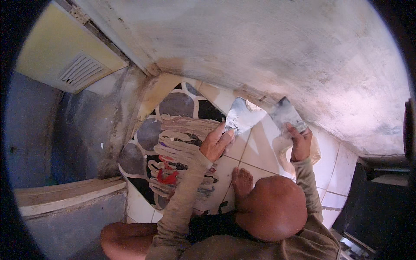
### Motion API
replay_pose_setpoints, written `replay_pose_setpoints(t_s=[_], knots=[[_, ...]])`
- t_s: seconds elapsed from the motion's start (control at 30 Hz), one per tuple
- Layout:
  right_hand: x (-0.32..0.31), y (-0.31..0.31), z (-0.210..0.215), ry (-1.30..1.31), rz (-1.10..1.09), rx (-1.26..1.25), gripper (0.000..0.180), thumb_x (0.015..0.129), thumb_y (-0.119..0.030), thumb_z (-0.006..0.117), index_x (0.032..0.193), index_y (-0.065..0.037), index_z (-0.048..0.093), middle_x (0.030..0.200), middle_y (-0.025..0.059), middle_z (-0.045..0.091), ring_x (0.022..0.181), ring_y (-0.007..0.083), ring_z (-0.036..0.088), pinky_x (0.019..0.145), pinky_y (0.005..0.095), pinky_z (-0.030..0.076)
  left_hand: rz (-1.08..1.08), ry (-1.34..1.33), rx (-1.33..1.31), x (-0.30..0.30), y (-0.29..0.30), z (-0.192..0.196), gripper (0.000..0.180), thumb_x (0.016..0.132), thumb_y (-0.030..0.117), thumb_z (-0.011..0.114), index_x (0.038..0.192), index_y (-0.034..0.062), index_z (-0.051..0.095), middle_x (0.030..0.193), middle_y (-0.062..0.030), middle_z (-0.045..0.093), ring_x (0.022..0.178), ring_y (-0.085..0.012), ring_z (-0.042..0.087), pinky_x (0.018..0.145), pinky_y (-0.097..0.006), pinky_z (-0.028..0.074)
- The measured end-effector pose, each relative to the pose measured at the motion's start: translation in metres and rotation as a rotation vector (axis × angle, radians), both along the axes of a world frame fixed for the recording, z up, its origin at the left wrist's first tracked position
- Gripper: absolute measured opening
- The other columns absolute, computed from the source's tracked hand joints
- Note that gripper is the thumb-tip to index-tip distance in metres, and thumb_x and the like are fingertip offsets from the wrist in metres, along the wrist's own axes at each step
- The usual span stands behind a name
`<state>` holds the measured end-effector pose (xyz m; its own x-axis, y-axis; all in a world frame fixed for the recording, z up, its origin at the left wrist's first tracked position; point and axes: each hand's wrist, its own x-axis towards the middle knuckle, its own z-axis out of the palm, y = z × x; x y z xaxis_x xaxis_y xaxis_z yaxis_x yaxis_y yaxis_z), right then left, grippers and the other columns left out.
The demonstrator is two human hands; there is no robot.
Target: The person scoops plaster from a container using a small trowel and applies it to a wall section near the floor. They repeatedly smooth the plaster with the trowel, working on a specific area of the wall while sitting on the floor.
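Observation:
My left hand (pixel 216 141) grips a wide putty knife (pixel 245 113) whose shiny metal blade carries a smear of pale paste at its far edge. My right hand (pixel 300 145) is closed on a second putty knife (pixel 287 115), its flat blade greyer and partly smudged. The two blades are apart, side by side over the tiled floor near the wall's foot; both handles are hidden by my fingers. Behind my right wrist lies a pale yellowish, see-through bag or wrapper (pixel 315 151); what is in it cannot be made out.
A patchy, whitish wall (pixel 277 52) rises ahead. Left of my foot lie a stone-patterned mat (pixel 175 105) and a ragged fabric rug (pixel 184 136). A yellow door with a vent (pixel 82 69) hangs at the upper left, above a raised sill (pixel 78 195). Something black (pixel 372 203) stands at right.

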<state>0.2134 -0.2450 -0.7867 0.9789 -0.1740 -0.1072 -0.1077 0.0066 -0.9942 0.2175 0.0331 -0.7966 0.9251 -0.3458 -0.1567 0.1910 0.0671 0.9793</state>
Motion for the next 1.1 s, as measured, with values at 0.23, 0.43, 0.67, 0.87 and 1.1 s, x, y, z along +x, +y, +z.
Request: replay_pose_setpoints(t_s=[0.23,0.43,0.67,0.87,1.1], knots=[[0.010,0.058,0.001,0.406,0.002,0.802,0.032,0.080,-0.014,0.056,0.108,0.001,0.053,0.091,0.0109,0.063,0.066,0.0165,0.062,0.049,0.0260,0.050,0.038,-0.695,0.668,0.010,0.014,0.003,0.036,0.090,0.017,0.048,0.126,0.0123,0.047,0.085,-0.0137,0.048,0.077,-0.0303,0.053,0.070,-0.038,0.045],[0.032,0.084,0.008,0.319,0.297,0.967,0.031,0.082,-0.012,0.053,0.111,-0.001,0.052,0.098,0.0102,0.063,0.080,0.0183,0.063,0.062,0.0334,0.053,0.122,-0.652,0.999,0.011,0.104,-0.071,0.033,0.089,0.015,0.050,0.121,0.0110,0.052,0.091,-0.0177,0.052,0.083,-0.0366,0.053,0.075,-0.045,0.043],[0.092,0.144,0.053,0.371,0.433,0.840,0.033,0.082,-0.011,0.055,0.114,-0.002,0.050,0.103,0.0113,0.062,0.086,0.0207,0.063,0.066,0.0326,0.054,0.708,-0.733,1.045,-0.013,0.213,0.111,0.026,0.091,0.025,0.048,0.094,0.0005,0.056,0.083,-0.0141,0.056,0.074,-0.0277,0.054,0.066,-0.037,0.044],[0.143,0.221,0.069,0.577,0.733,0.560,0.025,0.081,-0.013,0.060,0.105,-0.007,0.054,0.097,0.0049,0.063,0.082,0.0174,0.063,0.075,0.0346,0.052,1.115,-0.262,0.113,-0.111,0.203,0.236,0.027,0.092,0.030,0.049,0.093,0.0027,0.049,0.065,-0.0073,0.053,0.042,-0.0097,0.045,0.031,-0.021,0.034],[0.166,0.308,-0.096,0.642,0.368,0.879,0.028,0.079,-0.011,0.058,0.106,-0.011,0.053,0.106,0.0037,0.060,0.101,0.0172,0.058,0.071,0.0347,0.047,1.245,-0.221,-0.220,-0.128,0.216,0.200,0.028,0.096,0.031,0.040,0.096,0.0040,0.045,0.073,-0.0082,0.051,0.045,-0.0138,0.045,0.039,-0.027,0.043]])
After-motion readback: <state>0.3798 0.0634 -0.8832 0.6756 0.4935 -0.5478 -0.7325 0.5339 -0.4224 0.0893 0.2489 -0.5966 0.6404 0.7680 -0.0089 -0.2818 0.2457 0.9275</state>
